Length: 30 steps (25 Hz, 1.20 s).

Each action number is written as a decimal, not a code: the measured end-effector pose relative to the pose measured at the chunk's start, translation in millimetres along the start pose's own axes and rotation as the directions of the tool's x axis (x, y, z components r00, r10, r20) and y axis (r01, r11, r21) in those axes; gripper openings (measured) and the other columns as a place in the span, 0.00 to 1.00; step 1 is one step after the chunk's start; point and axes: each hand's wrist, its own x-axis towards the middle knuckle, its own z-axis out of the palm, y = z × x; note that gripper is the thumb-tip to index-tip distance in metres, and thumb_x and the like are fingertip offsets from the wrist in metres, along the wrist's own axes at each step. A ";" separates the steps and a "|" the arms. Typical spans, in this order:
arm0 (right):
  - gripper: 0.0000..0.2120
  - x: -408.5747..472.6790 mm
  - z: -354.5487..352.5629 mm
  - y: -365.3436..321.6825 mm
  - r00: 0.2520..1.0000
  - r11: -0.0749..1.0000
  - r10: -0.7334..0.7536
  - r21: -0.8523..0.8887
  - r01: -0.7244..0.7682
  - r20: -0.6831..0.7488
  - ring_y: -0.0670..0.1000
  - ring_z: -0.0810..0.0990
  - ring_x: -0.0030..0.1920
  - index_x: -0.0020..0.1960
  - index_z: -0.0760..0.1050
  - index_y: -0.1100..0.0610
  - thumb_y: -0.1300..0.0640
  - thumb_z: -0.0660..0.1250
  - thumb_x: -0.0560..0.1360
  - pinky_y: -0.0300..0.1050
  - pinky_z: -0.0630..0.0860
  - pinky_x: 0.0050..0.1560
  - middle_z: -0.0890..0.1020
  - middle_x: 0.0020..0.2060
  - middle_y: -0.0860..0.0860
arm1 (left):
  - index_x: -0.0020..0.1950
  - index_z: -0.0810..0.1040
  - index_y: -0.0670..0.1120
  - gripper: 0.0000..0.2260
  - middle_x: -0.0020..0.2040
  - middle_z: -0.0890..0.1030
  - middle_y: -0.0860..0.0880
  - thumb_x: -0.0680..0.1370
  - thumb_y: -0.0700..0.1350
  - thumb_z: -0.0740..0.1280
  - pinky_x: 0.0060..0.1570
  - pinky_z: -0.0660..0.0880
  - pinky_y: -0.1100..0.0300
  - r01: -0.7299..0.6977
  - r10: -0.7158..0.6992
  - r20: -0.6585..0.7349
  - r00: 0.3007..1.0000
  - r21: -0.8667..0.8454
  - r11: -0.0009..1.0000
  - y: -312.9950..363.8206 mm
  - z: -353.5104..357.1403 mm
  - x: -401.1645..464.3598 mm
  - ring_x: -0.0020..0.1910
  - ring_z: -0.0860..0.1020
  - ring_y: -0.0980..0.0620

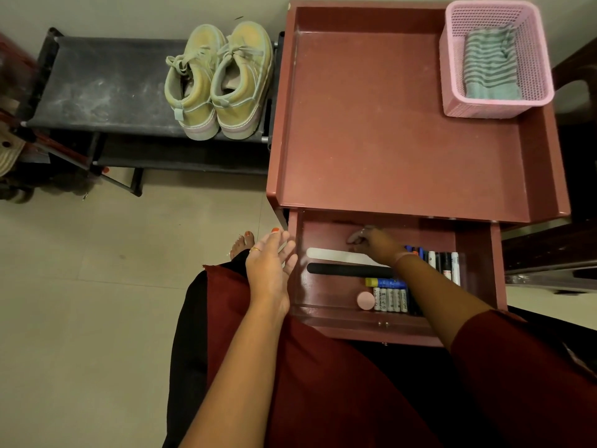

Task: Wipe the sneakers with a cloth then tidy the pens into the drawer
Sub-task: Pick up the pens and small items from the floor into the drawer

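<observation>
A pair of pale yellow-green sneakers stands side by side on a black shoe rack. A striped green cloth lies in a pink basket on the maroon bedside table. The table's drawer is pulled out. Several pens lie in a row at its right side. My right hand reaches into the back of the drawer with loosely curled fingers, and I see nothing in them. My left hand hovers flat, fingers straight, beside the drawer's left wall.
The drawer also holds a white strip, a black strip, a blue and yellow tube, several white cylinders and a pink round lid. My lap is under the drawer front. Dark furniture stands at the right.
</observation>
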 end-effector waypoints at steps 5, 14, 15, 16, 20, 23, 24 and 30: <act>0.05 15.4 14.1 -4.9 0.998 0.999 0.029 -0.028 -0.027 0.062 0.52 0.79 0.54 0.49 0.82 0.55 0.60 0.70 0.73 0.48 0.74 0.60 0.82 0.50 0.50 | 0.52 0.78 0.48 0.04 0.50 0.83 0.50 0.80 0.46 0.65 0.49 0.77 0.61 0.011 -0.011 -0.005 1.000 -0.017 1.000 0.4 -0.6 3.0 0.52 0.81 0.54; 0.06 7.2 18.1 -3.8 0.998 0.997 0.060 -0.043 -0.060 0.013 0.50 0.78 0.55 0.47 0.83 0.54 0.60 0.68 0.74 0.47 0.72 0.62 0.83 0.52 0.48 | 0.56 0.78 0.46 0.07 0.50 0.83 0.51 0.80 0.46 0.65 0.48 0.76 0.62 0.005 -0.005 -0.001 1.000 -0.020 1.000 0.9 -3.4 4.1 0.51 0.82 0.55; 0.06 7.1 18.9 -4.0 0.998 0.997 0.062 -0.036 -0.061 0.011 0.50 0.78 0.55 0.47 0.83 0.55 0.60 0.68 0.74 0.47 0.72 0.61 0.83 0.52 0.48 | 0.57 0.78 0.46 0.08 0.50 0.83 0.51 0.80 0.46 0.65 0.48 0.76 0.62 0.005 -0.005 -0.001 1.000 -0.019 1.000 1.2 -3.0 3.8 0.51 0.81 0.55; 0.06 6.2 19.0 -4.9 0.998 0.997 0.064 -0.036 -0.063 0.006 0.50 0.78 0.55 0.47 0.83 0.55 0.61 0.68 0.74 0.45 0.72 0.61 0.83 0.52 0.48 | 0.57 0.78 0.46 0.08 0.50 0.83 0.51 0.81 0.46 0.64 0.48 0.76 0.62 0.005 -0.005 -0.001 1.000 -0.017 1.000 1.1 -2.6 3.6 0.51 0.81 0.55; 0.06 3.5 21.2 -4.1 0.996 0.996 0.089 0.013 -0.088 -0.023 0.50 0.78 0.54 0.45 0.83 0.54 0.61 0.68 0.74 0.48 0.72 0.63 0.83 0.50 0.48 | 0.57 0.78 0.46 0.08 0.50 0.83 0.51 0.81 0.45 0.64 0.49 0.76 0.61 0.005 -0.005 0.001 1.000 -0.011 1.000 0.0 -2.4 4.5 0.51 0.81 0.55; 0.06 -10.4 17.0 -4.7 0.983 0.981 0.112 0.173 -0.086 -0.146 0.52 0.79 0.53 0.47 0.83 0.56 0.62 0.67 0.74 0.50 0.73 0.61 0.83 0.49 0.51 | 0.55 0.78 0.46 0.06 0.50 0.82 0.50 0.81 0.45 0.64 0.49 0.76 0.61 0.008 -0.007 0.010 1.000 -0.021 1.000 -0.1 -5.2 6.4 0.51 0.81 0.55; 0.06 -20.9 13.2 -6.8 0.973 0.969 0.122 0.235 -0.074 -0.196 0.53 0.80 0.52 0.47 0.83 0.59 0.62 0.67 0.75 0.49 0.74 0.60 0.84 0.49 0.53 | 0.55 0.77 0.46 0.05 0.50 0.82 0.50 0.81 0.45 0.64 0.49 0.76 0.62 0.008 -0.007 0.010 1.000 -0.030 1.000 -0.1 -6.4 6.3 0.51 0.81 0.55; 0.18 -118.9 -12.5 -12.9 0.842 0.823 0.320 0.568 -0.020 -0.435 0.55 0.79 0.35 0.38 0.79 0.65 0.52 0.63 0.78 0.44 0.74 0.40 0.80 0.32 0.58 | 0.59 0.76 0.43 0.08 0.55 0.81 0.46 0.81 0.42 0.63 0.48 0.75 0.61 0.041 -0.038 0.052 0.998 -0.067 0.997 -2.0 -7.8 -1.7 0.50 0.80 0.53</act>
